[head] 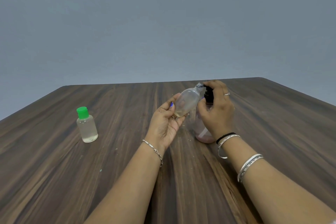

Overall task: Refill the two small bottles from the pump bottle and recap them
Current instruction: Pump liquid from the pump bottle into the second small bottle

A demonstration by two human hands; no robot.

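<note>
On the wooden table (127, 178), the left hand (164, 123) grips an uncapped small bottle (185, 102) between thumb and fingers, tilted with its neck against the pump nozzle. The right hand (216, 109) curls over the pump bottle (202, 132), fingers on its black head. Far left stands a green-capped bottle (87, 125), untouched.

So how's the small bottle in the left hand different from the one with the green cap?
The held small bottle is uncapped, while the green-capped bottle is closed. The held one is tilted in the left hand, its mouth at the pump bottle nozzle under the right hand; the capped one stands upright and untouched on the table. Liquid fills only the bottom of the held one, but reaches higher in the capped one. Both are small clear bottles of similar shape.
</note>
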